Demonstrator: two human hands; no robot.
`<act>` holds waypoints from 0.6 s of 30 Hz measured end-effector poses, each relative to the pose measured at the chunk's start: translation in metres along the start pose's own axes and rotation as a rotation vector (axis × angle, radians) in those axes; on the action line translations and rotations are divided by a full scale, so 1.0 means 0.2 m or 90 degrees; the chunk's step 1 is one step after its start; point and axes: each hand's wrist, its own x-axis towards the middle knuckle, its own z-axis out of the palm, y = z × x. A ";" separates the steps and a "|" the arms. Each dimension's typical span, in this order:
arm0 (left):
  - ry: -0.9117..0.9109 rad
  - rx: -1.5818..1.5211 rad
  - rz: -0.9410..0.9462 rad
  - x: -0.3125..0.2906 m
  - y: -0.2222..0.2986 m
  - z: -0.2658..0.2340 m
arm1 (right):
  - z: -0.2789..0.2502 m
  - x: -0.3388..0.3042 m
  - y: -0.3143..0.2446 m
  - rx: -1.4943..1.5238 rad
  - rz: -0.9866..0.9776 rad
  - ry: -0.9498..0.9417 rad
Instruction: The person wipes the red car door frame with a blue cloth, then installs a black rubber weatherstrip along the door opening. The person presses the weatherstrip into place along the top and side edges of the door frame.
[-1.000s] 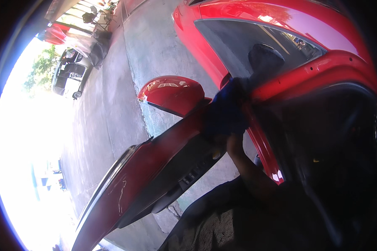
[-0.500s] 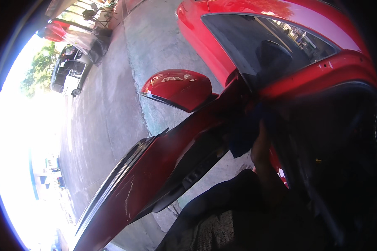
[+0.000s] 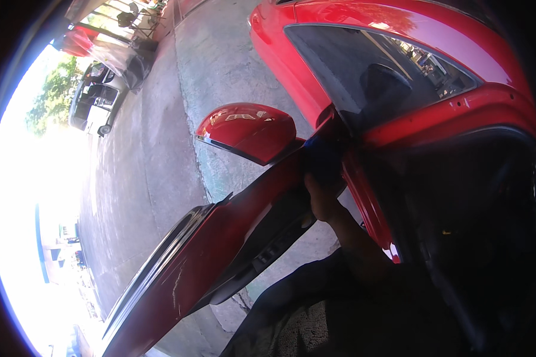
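Note:
A bare forearm rises from the lower right and ends in my right hand, whose fingers are closed round a dark blue cloth. Cloth and hand are at the front end of the open red car door, close below the side mirror. Deep shade hides part of the cloth and my fingertips. My left hand does not show.
Right of the cloth is the red car body with its windshield and a dark interior. Dark trousers fill the lower middle. Grey concrete lies beyond the door, with a parked vehicle far left.
My right hand has moved left and slightly up with the cloth, from beside the car body to the door's front end. The view has shifted slightly.

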 end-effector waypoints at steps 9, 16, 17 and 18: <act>0.016 0.101 0.158 0.00 -0.13 0.00 | -0.11 0.21 -0.45 -0.113 0.090 0.296; 0.000 0.028 0.020 -0.04 -0.12 -0.01 | 0.02 0.03 -0.19 -0.315 -0.216 0.330; -0.002 0.018 0.011 -0.03 -0.10 0.00 | 0.03 0.01 -0.14 -0.049 -0.157 0.244; 0.007 0.085 0.123 -0.02 -0.09 0.00 | 0.04 0.00 -0.10 -0.112 -0.099 0.253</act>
